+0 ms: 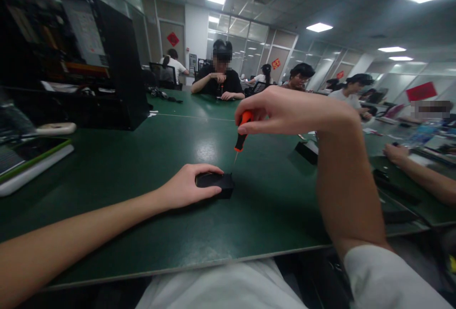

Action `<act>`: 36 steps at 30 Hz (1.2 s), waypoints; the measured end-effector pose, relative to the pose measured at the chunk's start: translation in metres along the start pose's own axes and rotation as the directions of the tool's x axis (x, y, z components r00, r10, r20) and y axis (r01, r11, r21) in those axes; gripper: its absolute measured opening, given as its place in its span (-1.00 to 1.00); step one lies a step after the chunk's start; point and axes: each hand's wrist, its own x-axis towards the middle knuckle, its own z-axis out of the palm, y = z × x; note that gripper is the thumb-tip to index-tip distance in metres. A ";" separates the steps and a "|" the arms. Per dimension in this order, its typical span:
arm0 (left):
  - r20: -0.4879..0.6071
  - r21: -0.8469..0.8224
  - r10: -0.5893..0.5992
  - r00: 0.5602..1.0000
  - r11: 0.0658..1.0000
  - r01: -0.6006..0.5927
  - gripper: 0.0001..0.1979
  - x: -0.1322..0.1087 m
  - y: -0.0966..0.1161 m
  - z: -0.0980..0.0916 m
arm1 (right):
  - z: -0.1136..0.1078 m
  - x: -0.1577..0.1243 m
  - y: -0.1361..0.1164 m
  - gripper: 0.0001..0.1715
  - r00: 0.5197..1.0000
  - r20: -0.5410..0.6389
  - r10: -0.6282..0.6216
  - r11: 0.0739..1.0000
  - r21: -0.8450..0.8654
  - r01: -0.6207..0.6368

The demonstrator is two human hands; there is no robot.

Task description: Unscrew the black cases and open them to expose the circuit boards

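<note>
A small black box-shaped piece (225, 187) lies on the green table (153, 152). My left hand (190, 184) is closed round it from the left, thumb on the near side and fingers on the far side. Above and to the right, my right hand (261, 111) grips a screwdriver (241, 135) with an orange and black handle. Its thin shaft points down toward the right end of the black piece. The tip is too fine to tell whether it touches. What kind of device the black piece is cannot be made out.
An open black computer case (121, 62) stands at the left, beside a green-edged tray (39, 157). Another dark box (307, 151) lies beyond my right forearm. Across the table sits a person (219, 71) in black. At the right, another person's arm (420, 171) rests near dark parts.
</note>
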 end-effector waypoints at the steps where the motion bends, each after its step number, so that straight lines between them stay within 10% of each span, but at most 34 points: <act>1: 0.002 -0.002 0.000 1.000 1.000 0.000 -0.57 0.000 0.000 0.000 | -0.001 0.002 -0.001 -0.57 1.000 0.002 -0.016 1.000 0.003 0.016; 36: 0.025 0.017 -0.055 0.998 0.998 0.055 -0.55 0.001 0.006 -0.002 | 0.020 0.020 -0.012 -0.61 0.990 0.124 -0.063 0.992 0.118 0.048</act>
